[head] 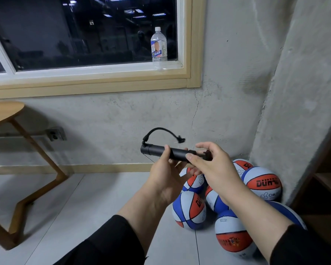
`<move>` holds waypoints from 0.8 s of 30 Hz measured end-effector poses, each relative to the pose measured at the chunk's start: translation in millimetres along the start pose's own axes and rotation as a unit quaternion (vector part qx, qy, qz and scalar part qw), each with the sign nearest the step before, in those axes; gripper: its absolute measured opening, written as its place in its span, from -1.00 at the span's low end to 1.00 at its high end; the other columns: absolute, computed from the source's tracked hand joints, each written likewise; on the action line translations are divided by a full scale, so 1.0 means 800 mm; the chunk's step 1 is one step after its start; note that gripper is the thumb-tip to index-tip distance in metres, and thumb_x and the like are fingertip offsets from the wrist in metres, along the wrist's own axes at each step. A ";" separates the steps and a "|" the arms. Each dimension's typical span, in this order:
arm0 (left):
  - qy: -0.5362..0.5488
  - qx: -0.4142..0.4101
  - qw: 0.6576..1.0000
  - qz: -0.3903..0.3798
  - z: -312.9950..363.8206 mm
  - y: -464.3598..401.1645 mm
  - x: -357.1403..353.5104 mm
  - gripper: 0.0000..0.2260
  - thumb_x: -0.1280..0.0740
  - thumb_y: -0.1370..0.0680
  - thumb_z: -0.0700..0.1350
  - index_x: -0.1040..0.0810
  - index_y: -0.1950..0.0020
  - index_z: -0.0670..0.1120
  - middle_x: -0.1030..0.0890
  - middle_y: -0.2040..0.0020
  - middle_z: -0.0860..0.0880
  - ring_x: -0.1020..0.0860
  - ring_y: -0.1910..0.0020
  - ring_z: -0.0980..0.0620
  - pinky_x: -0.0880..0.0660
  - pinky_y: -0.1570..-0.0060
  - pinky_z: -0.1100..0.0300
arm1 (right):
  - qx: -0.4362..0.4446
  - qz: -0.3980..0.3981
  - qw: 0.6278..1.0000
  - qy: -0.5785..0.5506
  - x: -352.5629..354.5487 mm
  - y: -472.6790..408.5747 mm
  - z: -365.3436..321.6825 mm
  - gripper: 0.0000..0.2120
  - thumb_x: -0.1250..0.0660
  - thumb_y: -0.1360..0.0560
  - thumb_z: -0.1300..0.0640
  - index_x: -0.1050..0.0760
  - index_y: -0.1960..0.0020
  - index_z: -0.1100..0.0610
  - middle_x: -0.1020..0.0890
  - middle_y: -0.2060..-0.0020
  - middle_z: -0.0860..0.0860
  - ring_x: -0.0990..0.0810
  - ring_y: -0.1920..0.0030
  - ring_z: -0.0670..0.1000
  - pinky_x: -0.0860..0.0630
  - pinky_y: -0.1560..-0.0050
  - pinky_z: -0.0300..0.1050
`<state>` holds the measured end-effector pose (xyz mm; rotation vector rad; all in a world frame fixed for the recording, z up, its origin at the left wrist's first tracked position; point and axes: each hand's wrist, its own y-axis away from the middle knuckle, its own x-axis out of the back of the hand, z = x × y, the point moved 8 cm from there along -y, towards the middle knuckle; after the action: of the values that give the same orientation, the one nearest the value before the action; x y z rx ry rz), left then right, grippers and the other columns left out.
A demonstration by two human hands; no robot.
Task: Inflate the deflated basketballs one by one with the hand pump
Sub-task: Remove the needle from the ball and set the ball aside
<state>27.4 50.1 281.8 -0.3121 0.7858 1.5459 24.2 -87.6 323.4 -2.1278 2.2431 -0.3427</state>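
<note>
A black hand pump (157,149) is held level in front of me, above the floor. My left hand (165,169) grips its barrel from below, fingers curled round it. My right hand (212,162) holds the handle end at the right, thumb on the barrel. A short black hose (161,130) arcs up from the pump's left end, its free tip hanging in the air. Several red, white and blue basketballs (188,211) lie in a heap on the floor in the corner, below my hands, partly hidden by my right forearm.
A wooden table (6,111) with angled legs stands at the left. A water bottle (158,48) sits on the window sill (84,70). Concrete walls meet in the corner at the right, and a wooden shelf unit (325,180) stands at the far right.
</note>
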 end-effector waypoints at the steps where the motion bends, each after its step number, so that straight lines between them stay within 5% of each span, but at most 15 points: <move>1: -0.007 0.001 1.000 -0.001 -0.002 0.001 0.000 -0.43 -0.16 -0.72 0.19 -0.56 -0.34 -0.30 -0.65 -0.29 -0.24 -0.65 -0.28 -0.15 -0.61 -0.23 -0.17 | -0.005 -0.003 1.000 0.001 0.000 -0.001 0.001 -0.72 -0.52 -0.51 0.03 -0.51 -0.16 -0.09 -0.70 -0.02 0.08 -0.75 0.22 0.05 -0.68 0.04 -0.02; 5: -0.168 0.014 0.985 0.030 0.003 0.018 0.000 -0.39 -0.08 -0.71 0.27 -0.64 -0.18 -0.23 -0.75 -0.07 -0.18 -0.74 -0.04 -0.10 -0.63 -0.04 0.00 | 0.011 0.014 0.999 0.041 0.018 -0.011 -0.004 -0.73 -0.52 -0.50 0.02 -0.52 -0.13 -0.15 -0.67 -0.01 0.00 -0.73 0.11 0.04 -0.66 -0.08 0.03; 8: -0.401 -0.147 0.890 0.160 0.055 0.028 0.015 -0.37 -0.11 -0.71 0.25 -0.59 0.14 -0.28 -0.69 0.34 -0.08 -0.58 0.42 0.01 -0.46 0.32 0.15 | 0.026 0.024 0.995 0.096 0.038 -0.020 -0.009 -0.71 -0.53 -0.48 0.02 -0.51 -0.12 -0.15 -0.63 0.01 -0.04 -0.68 0.00 0.07 -0.61 -0.10 0.00; 11: -0.417 -0.280 0.834 0.228 0.110 0.031 0.031 -0.51 -0.19 -0.70 0.18 -0.58 -0.01 -0.26 -0.67 0.16 -0.12 -0.58 0.23 -0.08 -0.49 0.13 0.01 | 0.030 0.002 0.990 0.135 0.053 -0.023 -0.010 -0.68 -0.53 -0.49 0.04 -0.48 -0.15 -0.15 -0.62 0.00 -0.05 -0.64 -0.03 0.01 -0.55 -0.07 -0.12; 13: -0.463 -0.199 0.833 0.229 0.109 0.012 0.053 -0.52 -0.22 -0.69 0.20 -0.55 -0.33 -0.18 -0.64 -0.23 -0.11 -0.60 -0.17 -0.10 -0.47 -0.16 -0.02 | 0.029 -0.027 0.990 0.139 0.060 -0.024 -0.009 -0.65 -0.53 -0.49 0.05 -0.48 -0.17 -0.17 -0.62 -0.03 -0.06 -0.62 -0.07 -0.03 -0.53 -0.12 -0.13; 15: -0.480 -0.062 0.854 0.191 0.076 -0.010 0.083 -0.39 -0.21 -0.67 0.27 -0.46 -0.46 -0.21 -0.59 -0.34 -0.12 -0.53 -0.33 -0.15 -0.39 -0.24 -0.03 | 0.025 -0.069 0.989 0.129 0.061 -0.024 -0.008 -0.62 -0.54 -0.49 0.07 -0.47 -0.18 -0.21 -0.62 -0.04 -0.06 -0.64 -0.07 -0.04 -0.54 -0.20 -0.11; 17: -0.396 0.028 0.905 0.152 0.047 -0.018 0.101 -0.39 -0.19 -0.67 0.31 -0.48 -0.39 -0.21 -0.71 -0.16 -0.12 -0.63 -0.19 -0.10 -0.39 -0.26 -0.09 | 0.019 -0.117 0.986 0.119 0.058 -0.024 -0.006 -0.59 -0.55 -0.48 0.09 -0.48 -0.17 -0.25 -0.63 -0.01 -0.08 -0.66 -0.02 -0.04 -0.54 -0.24 -0.05; 20: -0.272 0.050 0.957 0.087 0.033 -0.025 0.096 -0.45 -0.15 -0.71 0.25 -0.46 -0.37 -0.22 -0.75 -0.07 -0.18 -0.73 -0.04 -0.14 -0.54 -0.16 -0.13 | 0.016 -0.173 0.978 0.116 0.050 -0.019 -0.003 -0.55 -0.56 -0.47 0.12 -0.48 -0.17 -0.30 -0.63 0.03 -0.10 -0.65 0.02 -0.06 -0.53 -0.28 0.01; 24: -0.263 0.052 0.963 0.023 0.026 -0.019 0.069 -0.65 -0.16 -0.74 0.13 -0.51 -0.35 -0.08 -0.74 -0.07 -0.18 -0.69 0.16 -0.14 -0.59 0.12 -0.01 | 0.011 -0.164 0.982 0.097 0.045 -0.017 0.001 -0.55 -0.55 -0.48 0.13 -0.48 -0.22 -0.25 -0.63 -0.04 -0.04 -0.66 0.03 -0.07 -0.56 -0.19 -0.08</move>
<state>39.0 105.5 258.0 0.1949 0.4528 1.5280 35.1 -123.7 329.4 -2.5528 1.9540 -0.6056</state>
